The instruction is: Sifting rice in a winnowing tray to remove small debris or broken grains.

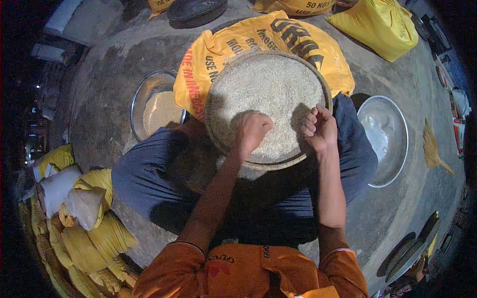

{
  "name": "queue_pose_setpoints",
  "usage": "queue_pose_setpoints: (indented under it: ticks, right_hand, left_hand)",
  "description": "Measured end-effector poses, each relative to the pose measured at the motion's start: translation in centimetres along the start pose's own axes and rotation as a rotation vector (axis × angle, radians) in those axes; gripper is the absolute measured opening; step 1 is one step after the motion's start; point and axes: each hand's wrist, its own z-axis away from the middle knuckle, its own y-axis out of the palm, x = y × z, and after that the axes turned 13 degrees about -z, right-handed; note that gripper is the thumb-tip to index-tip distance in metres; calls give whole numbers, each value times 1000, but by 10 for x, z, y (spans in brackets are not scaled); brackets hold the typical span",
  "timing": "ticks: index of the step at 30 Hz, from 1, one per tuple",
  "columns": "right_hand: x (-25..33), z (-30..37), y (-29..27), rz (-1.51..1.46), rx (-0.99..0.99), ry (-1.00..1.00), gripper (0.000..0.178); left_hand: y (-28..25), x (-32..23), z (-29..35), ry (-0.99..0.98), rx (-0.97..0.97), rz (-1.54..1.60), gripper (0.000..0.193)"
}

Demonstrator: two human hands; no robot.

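Round tan woven tray (271,167): in the middle of the frame, spread with pale whitish grain (268,84), overlapping an orange-yellow printed plastic sack (343,74).
Bare left hand (255,131): over the lower middle of the grain, fingers folded into a loose fist; cannot tell whether anything is pinched.
Bare right hand (320,128): at the tray's right rim, palm turned inward, fingers curled close together; cannot tell what, if anything, sits between them.
Left of centre: a round shiny metal basin (134,111) with tan grainy matter (158,114), blocked along its lower edge by a bent leg in dark blue trousers (149,169).
Right of centre: a wide pale metal basin (406,129), partly behind the other knee; farther right, a small straw-coloured hand broom (431,146) on grey concrete floor (114,59).
Upper edge: a round black pan-like object (197,14); at upper right, a bulging bright yellow sack (380,30).
Lower left: a heap of yellow and white sacks (92,243).
Count: two hands, one tray, two basins, one broom; cannot count the heap surely.
Hidden or cut off: left fingertips; two orange sacks (293,6) cropped by the upper edge; dark flat shapes (413,253) at lower right, too dim to identify.
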Motion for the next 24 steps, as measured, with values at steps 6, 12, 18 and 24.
queue_pose_setpoints:
  ticks: [6, 12, 18, 24]
  right_hand:
    - [-2, -2, -2, -31, 24, 42, 24]
    - [-16, -1, 8, 15, -18, 64, 26]
    - [-44, -1, 15, 79, -138, 125, 23]
    - [-38, 5, 16, 39, -104, 161, 24]
  left_hand:
    - [-16, 19, -3, -16, -73, 93, 15]
    - [-23, 27, -3, -52, -186, 165, 19]
    - [-29, -70, 10, -4, -93, 198, 26]
    - [-23, -37, -15, -92, -136, 391, 22]
